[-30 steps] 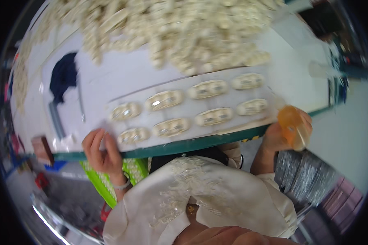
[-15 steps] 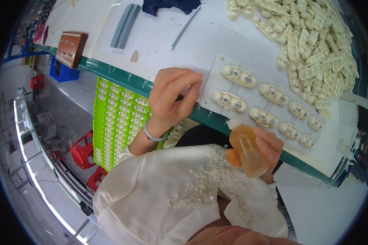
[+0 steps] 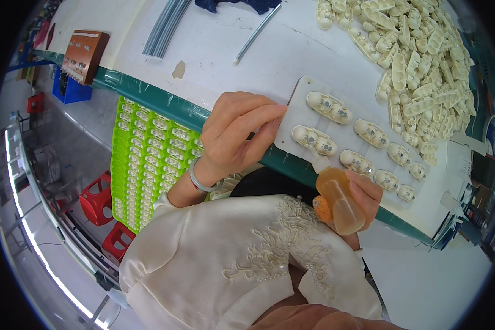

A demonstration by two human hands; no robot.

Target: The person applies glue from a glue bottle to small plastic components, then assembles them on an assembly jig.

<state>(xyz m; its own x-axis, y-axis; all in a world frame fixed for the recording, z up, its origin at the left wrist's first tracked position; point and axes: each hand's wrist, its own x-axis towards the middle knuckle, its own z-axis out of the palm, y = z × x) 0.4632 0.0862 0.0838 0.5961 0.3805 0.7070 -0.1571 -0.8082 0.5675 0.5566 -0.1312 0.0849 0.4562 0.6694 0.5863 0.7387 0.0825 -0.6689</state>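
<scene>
My right hand [image 3: 366, 201] is closed around a translucent amber squeeze bottle [image 3: 342, 201], an orange cover on one of its fingers. The bottle's white nozzle points at the cream oval part [image 3: 308, 137] at the near left of a white plate [image 3: 291, 107]. Whether the tip touches that part is hard to tell. The plate carries two rows of cream parts, larger at the left, with small grey metallic spots inside. My left hand [image 3: 234, 132], wearing a pale bangle, pinches the plate's left edge between thumb and index finger.
A large pile of cream parts [image 3: 418, 66] lies at the far right. Grey rods [image 3: 168, 30], a single rod [image 3: 257, 36] and dark blue cloth [image 3: 236, 5] lie farther back. Left are a brown block [image 3: 85, 55], a green tray [image 3: 148, 159] of small parts and red stools [image 3: 97, 198].
The bottle's nozzle has come up from beside the plate's near edge to the near-left oval part. My left hand stays at the plate's edge. The whole view has shifted slightly.
</scene>
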